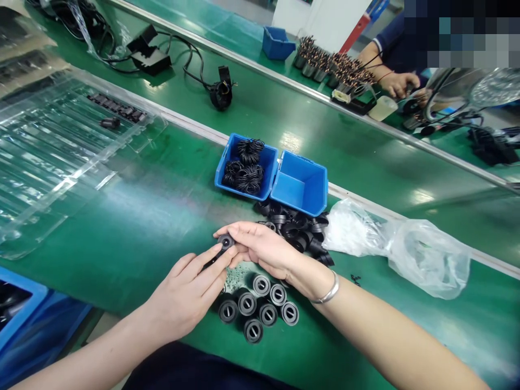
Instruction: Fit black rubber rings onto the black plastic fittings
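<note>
My left hand (189,290) and my right hand (260,246) meet over the green mat, both pinching one small round black part (225,241) between their fingertips. Just below them several finished grey-black round parts (260,309) stand upright in a cluster. Behind my right hand lies a heap of loose black ring-shaped housings (298,230). A silver bangle circles my right wrist.
Two blue bins sit beyond the heap: one (246,165) holds black rubber rings, the other (300,181) looks empty. A crumpled clear plastic bag (426,254) lies right. Clear plastic trays (60,146) cover the left. Another person's hand (400,84) works across the belt.
</note>
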`<state>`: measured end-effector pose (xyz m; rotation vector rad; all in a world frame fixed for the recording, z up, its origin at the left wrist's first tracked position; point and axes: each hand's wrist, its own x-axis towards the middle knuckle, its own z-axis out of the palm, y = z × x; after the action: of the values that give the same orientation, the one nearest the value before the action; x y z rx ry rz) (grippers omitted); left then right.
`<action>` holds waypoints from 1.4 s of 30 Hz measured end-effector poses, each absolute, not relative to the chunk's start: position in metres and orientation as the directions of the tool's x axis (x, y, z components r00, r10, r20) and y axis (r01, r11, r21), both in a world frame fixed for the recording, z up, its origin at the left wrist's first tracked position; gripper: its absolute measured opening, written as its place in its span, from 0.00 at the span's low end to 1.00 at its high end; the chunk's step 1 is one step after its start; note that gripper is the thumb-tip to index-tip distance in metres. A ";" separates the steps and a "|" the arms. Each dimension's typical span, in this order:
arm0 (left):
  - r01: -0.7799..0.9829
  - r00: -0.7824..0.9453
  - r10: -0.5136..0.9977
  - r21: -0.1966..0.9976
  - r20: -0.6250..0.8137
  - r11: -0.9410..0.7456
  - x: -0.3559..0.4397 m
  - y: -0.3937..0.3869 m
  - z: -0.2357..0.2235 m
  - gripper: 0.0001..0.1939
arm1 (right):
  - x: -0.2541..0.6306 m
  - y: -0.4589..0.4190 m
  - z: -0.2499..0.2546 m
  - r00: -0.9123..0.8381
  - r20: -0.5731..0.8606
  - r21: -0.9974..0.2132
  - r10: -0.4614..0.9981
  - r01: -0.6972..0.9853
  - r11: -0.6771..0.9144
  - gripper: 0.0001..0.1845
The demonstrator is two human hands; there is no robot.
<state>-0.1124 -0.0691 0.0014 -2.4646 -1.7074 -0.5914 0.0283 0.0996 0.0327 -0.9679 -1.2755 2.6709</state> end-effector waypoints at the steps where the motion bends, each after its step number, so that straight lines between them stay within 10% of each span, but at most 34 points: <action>1: 0.918 0.302 0.886 0.145 0.352 -0.370 -0.112 -0.069 0.001 0.15 | 0.029 0.100 0.032 -0.810 -0.520 -0.706 0.271 0.229 -0.670 0.14; 19: 0.911 0.296 0.888 0.176 0.353 -0.374 -0.115 -0.066 -0.002 0.13 | 0.021 0.097 0.035 -0.766 -0.549 -0.768 0.336 0.303 -0.564 0.10; 24: 0.867 0.276 0.858 0.271 0.434 -0.417 -0.122 -0.069 0.008 0.13 | 0.045 0.093 0.063 -0.752 -0.293 -0.936 0.590 0.351 -0.019 0.17; 30: 0.794 0.183 0.902 0.483 0.391 -0.371 -0.123 -0.098 0.004 0.20 | 0.117 0.056 0.077 -0.843 0.064 -0.643 0.534 0.374 0.668 0.28; 35: 0.710 0.153 0.933 0.620 0.327 -0.334 -0.103 -0.103 0.001 0.20 | 0.133 0.006 0.048 -0.867 0.072 -0.411 0.493 0.424 0.807 0.47; 42: 0.707 0.152 0.937 0.628 0.314 -0.325 -0.085 -0.096 -0.001 0.18 | 0.102 -0.014 0.037 -0.811 0.173 -0.337 0.560 0.485 0.807 0.29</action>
<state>-0.0848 -0.0956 -0.0006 -2.6137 -1.9636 -1.2001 0.1017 -0.0139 0.0370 -0.8049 -2.7298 0.4050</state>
